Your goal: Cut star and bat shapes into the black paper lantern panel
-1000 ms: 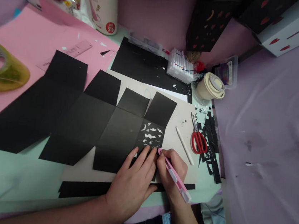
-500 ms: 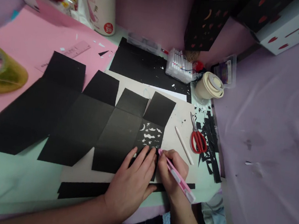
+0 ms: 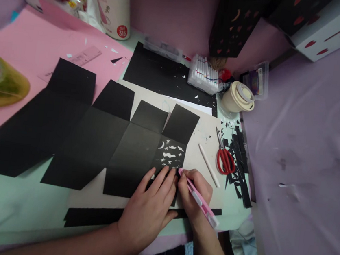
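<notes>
Workpiece: black card box net (image 3: 96,131), flat, right end on pale board (image 3: 203,127) | Status: apparently part-done; moon, star and cloud cut-outs (image 3: 169,155) in end panel (image 3: 176,158); other visible panels (image 3: 135,146) plain | Left hand (image 3: 148,207): spread flat on net | Right hand (image 3: 197,190): gripping pink craft knife (image 3: 200,204) at panel edge

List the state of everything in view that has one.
Black card: creased, spread out, light moon and star shapes at one end
Left hand: open, laid on the card
Right hand: closed around the pink cutter
Pink cutter: held slanted, blade too small to tell
White pen: lying down
Red-handled scissors: lying down, blade opening unclear
Ruler: partly covered
Bottle: upright
</notes>
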`<state>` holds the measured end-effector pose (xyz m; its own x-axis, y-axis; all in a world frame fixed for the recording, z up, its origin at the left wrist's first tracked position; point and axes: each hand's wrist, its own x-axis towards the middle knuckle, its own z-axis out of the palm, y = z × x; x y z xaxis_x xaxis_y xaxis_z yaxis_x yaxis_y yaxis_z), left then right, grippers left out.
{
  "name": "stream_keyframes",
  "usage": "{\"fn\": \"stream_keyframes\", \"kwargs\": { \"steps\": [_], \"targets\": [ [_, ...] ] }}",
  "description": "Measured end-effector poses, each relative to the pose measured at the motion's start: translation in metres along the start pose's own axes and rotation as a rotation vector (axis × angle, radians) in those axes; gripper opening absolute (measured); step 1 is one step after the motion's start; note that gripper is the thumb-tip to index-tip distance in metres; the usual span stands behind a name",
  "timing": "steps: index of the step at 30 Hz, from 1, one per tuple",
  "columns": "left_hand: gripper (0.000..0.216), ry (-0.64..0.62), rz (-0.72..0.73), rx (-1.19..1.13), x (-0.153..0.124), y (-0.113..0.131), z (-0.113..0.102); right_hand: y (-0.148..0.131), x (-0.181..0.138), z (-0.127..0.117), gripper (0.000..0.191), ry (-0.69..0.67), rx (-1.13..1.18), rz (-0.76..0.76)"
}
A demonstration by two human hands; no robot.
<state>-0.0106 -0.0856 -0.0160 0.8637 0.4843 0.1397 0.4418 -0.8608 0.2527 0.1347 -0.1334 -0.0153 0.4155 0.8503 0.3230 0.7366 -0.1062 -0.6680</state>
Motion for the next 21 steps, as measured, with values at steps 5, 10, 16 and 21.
{"fn": "stream_keyframes", "kwargs": {
  "steps": [5,10,16,21],
  "targets": [
    [0.067,0.006,-0.001,-0.004,-0.0015,0.0006,0.0009,-0.0004,-0.0006,-0.0005,0.013,0.042,0.002,0.019],
    [0.068,0.012,-0.005,0.005,-0.0003,0.0009,0.0015,-0.001,0.0004,-0.0009,0.012,0.007,0.026,0.017],
    [0.066,0.025,-0.004,0.006,0.0005,0.0011,0.0007,-0.0001,-0.0003,0.0002,0.012,0.021,0.026,0.015],
    [0.065,0.026,-0.002,0.01,0.0002,0.0002,0.0009,0.0026,-0.0004,-0.0017,0.01,0.051,0.124,0.09]
  ]
}}
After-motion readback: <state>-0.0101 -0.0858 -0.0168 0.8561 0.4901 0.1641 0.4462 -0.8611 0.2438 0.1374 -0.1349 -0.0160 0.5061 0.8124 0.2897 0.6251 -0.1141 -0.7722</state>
